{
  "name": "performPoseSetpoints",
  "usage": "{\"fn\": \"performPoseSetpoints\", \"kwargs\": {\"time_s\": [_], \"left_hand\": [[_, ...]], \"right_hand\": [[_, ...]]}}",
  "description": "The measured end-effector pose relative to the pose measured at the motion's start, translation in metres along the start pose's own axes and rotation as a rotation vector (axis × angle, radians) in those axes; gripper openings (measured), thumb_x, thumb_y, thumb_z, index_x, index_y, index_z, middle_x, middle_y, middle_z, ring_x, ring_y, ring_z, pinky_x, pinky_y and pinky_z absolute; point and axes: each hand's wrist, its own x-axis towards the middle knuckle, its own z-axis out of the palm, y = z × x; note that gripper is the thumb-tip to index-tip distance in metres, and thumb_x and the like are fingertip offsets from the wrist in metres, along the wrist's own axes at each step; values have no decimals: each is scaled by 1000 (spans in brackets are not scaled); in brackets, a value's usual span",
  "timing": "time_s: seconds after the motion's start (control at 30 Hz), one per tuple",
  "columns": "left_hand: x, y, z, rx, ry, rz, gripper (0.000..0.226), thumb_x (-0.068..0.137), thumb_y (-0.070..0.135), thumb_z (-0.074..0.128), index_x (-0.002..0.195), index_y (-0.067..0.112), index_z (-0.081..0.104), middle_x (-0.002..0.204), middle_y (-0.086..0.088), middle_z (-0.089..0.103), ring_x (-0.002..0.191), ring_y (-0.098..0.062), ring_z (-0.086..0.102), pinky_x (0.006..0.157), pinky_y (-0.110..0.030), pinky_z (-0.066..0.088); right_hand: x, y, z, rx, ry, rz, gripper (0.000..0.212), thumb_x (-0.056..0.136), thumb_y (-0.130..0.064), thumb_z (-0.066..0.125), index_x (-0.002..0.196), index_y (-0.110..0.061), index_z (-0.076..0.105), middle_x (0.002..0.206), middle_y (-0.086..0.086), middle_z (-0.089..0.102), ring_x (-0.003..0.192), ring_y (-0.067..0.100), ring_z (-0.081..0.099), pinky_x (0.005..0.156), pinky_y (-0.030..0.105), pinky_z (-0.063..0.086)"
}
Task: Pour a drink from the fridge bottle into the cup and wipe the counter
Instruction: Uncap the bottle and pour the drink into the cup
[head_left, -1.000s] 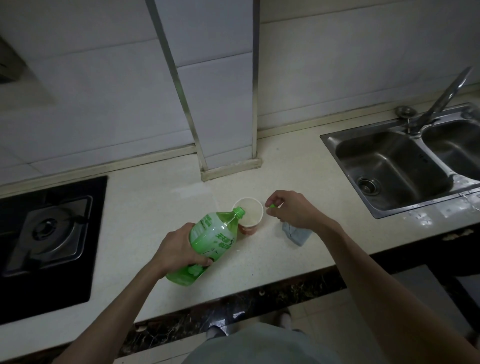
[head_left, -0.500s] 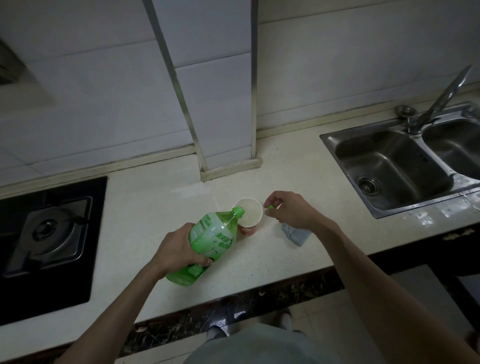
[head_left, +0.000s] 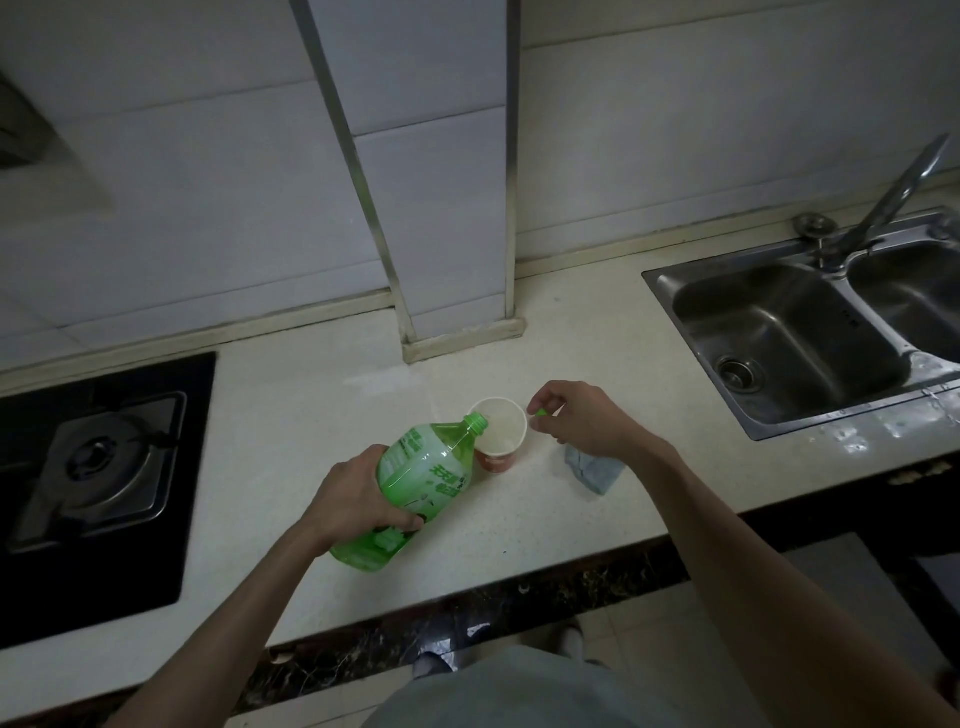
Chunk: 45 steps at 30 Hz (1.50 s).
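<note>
Kitchen counter (head_left: 291, 415), head view: left hand (head_left: 358, 499) wraps green bottle (head_left: 415, 483) at lower body, bottle tilted, open mouth over rim of paper cup (head_left: 500, 434). Cup upright mid-counter, well back from front edge. Right hand (head_left: 582, 421) just right of cup, fingers pinched on small green cap (head_left: 541, 413). Blue-grey cloth (head_left: 592, 470) beside wrist, nr front edge. Sink (head_left: 779, 338) to right, stove (head_left: 98, 467) to left; bare counter btwn stove & bottle.
</note>
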Motion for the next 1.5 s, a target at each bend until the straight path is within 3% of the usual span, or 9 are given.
{"fn": "performPoseSetpoints", "kwargs": {"time_s": [0.3,0.73,1.03,1.5], "left_hand": [[1,0,-3,12,5,6,76,50,41,91,114,26,53,96,9,65,87,-10,63,72,-29,55],[-4,-2,-5,19,10,5,76,49,40,91,113,25,54,97,7,66,89,-13,63,78,-35,57],[-6,-3,-7,26,13,16,78,51,38,92,116,24,53,100,6,65,92,-14,63,80,-36,56],[-3,-2,-12,44,6,31,81,50,40,91,119,24,52,101,6,64,92,-15,63,80,-37,57]], "right_hand": [[3,-1,1,-10,-1,3,17,91,-25,66,106,-20,63,103,-2,63,75,12,61,71,27,55],[1,-2,4,-19,-8,9,14,90,-25,67,103,-22,62,102,-2,64,80,17,64,76,33,57],[-4,-2,4,-12,-16,10,15,90,-25,66,105,-21,62,100,-2,63,72,9,61,62,17,49],[-5,-1,8,-10,-3,15,12,89,-25,68,100,-22,64,95,-3,65,73,14,64,64,21,52]]}}
